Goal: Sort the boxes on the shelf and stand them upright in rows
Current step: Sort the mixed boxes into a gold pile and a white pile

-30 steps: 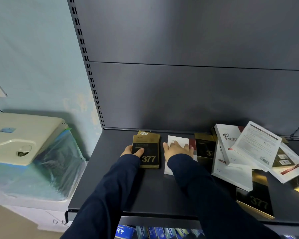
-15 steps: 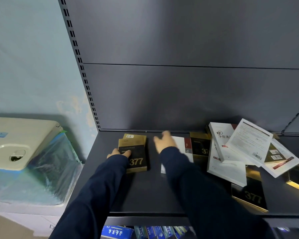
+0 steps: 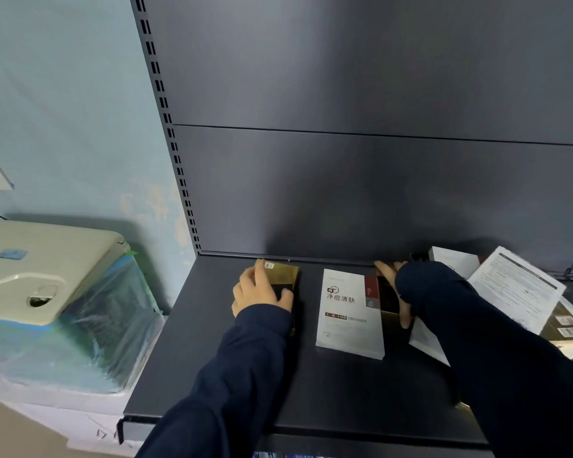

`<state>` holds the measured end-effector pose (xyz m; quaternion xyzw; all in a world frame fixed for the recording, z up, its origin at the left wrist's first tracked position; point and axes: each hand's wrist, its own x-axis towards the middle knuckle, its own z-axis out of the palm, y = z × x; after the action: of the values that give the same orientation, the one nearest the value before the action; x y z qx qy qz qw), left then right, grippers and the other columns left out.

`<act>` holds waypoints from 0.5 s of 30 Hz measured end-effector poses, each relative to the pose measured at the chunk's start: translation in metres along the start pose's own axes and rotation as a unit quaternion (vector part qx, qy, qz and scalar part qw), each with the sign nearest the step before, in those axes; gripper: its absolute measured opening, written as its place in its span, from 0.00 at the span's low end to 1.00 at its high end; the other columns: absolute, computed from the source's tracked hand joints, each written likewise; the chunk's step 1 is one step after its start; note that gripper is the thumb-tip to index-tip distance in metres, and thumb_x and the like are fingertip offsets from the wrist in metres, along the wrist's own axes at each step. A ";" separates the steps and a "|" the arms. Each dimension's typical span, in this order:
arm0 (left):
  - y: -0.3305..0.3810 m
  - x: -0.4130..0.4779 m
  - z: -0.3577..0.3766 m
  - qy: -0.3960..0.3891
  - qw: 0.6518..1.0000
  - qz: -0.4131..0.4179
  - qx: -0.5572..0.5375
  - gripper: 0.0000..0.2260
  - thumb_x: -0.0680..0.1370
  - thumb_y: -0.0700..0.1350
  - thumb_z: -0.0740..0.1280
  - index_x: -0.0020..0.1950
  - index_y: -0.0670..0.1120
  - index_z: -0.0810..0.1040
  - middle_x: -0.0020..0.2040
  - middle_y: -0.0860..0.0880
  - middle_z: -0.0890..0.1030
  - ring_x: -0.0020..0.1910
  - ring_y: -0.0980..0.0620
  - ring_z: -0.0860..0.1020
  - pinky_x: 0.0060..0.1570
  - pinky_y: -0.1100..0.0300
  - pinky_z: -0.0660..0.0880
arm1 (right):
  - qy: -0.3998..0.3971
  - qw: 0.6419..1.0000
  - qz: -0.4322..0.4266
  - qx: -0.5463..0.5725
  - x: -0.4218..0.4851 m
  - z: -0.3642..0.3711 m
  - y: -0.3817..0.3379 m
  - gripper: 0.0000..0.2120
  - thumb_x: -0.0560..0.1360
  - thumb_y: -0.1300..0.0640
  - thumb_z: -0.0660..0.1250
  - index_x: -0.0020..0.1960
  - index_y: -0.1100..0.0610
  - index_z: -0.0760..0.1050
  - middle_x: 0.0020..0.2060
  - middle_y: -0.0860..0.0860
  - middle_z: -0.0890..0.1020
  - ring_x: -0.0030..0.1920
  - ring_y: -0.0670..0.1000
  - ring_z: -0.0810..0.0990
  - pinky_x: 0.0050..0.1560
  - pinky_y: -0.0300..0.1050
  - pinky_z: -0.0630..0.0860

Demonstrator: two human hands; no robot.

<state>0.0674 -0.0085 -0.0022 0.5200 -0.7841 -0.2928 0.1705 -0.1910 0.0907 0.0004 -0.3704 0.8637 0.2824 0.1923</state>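
Observation:
On the dark shelf (image 3: 311,391) a black-and-gold box (image 3: 283,274) lies flat near the back left, and my left hand (image 3: 258,292) lies over it with the fingers curled round its edges. A white box (image 3: 348,312) with red trim lies flat in the middle, untouched. My right hand (image 3: 392,285) grips a second black-and-gold box (image 3: 388,300) just right of the white one, close to the back panel; my sleeve hides most of that box. More white boxes (image 3: 454,261) and a printed white box (image 3: 516,289) lie piled at the right.
The shelf's slotted upright (image 3: 176,150) and the dark back panel (image 3: 377,193) bound the space. Left of the shelf sits a cream appliance (image 3: 40,269) on plastic-wrapped goods. Blue packs (image 3: 278,454) show on the shelf below.
My right hand left the white box and moved right onto the second black-and-gold box. My left hand slid further over the left box. The view shifted right.

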 end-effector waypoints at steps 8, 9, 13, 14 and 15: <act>0.018 -0.006 0.013 -0.024 0.992 0.097 0.079 0.27 0.75 0.48 0.64 0.73 0.49 0.62 0.74 0.48 0.63 0.73 0.46 0.59 0.73 0.49 0.53 | 0.136 0.955 -0.069 0.256 -0.028 -0.023 0.015 0.67 0.56 0.53 0.82 0.75 0.40 0.35 0.72 0.59 0.58 0.71 0.64 0.62 0.63 0.60 0.71; 0.024 -0.005 0.016 -0.037 0.994 0.103 -0.010 0.25 0.75 0.46 0.64 0.72 0.48 0.64 0.72 0.47 0.66 0.72 0.46 0.63 0.72 0.51 0.57 | 0.158 0.939 -0.088 0.292 -0.036 -0.028 0.012 0.67 0.57 0.55 0.82 0.76 0.41 0.35 0.73 0.59 0.57 0.72 0.63 0.61 0.64 0.59 0.70; 0.060 -0.011 0.025 -0.185 0.888 -0.064 -0.416 0.21 0.78 0.43 0.64 0.71 0.46 0.65 0.66 0.42 0.73 0.59 0.44 0.74 0.62 0.50 0.72 | 0.160 0.922 -0.199 0.291 -0.066 -0.036 -0.028 0.64 0.59 0.55 0.80 0.75 0.39 0.36 0.73 0.57 0.53 0.73 0.61 0.55 0.66 0.57 0.67; 0.066 -0.010 0.025 -0.203 0.866 -0.090 -0.449 0.21 0.78 0.44 0.63 0.71 0.45 0.65 0.66 0.40 0.73 0.57 0.43 0.74 0.59 0.50 0.72 | 0.159 0.917 -0.225 0.289 -0.073 -0.031 -0.041 0.63 0.59 0.55 0.80 0.75 0.38 0.36 0.73 0.56 0.52 0.73 0.60 0.53 0.68 0.59 0.65; 0.067 -0.007 0.025 -0.218 0.862 -0.093 -0.448 0.22 0.78 0.44 0.63 0.71 0.45 0.64 0.66 0.39 0.73 0.58 0.42 0.74 0.59 0.49 0.72 | 0.159 0.912 -0.246 0.287 -0.080 -0.025 -0.052 0.62 0.60 0.55 0.79 0.75 0.37 0.36 0.73 0.55 0.51 0.73 0.60 0.52 0.69 0.60 0.63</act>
<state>0.0077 0.0244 0.0215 0.3809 -0.5339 -0.7326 0.1822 -0.1030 0.0873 0.0449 -0.5401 0.8082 -0.0968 0.2140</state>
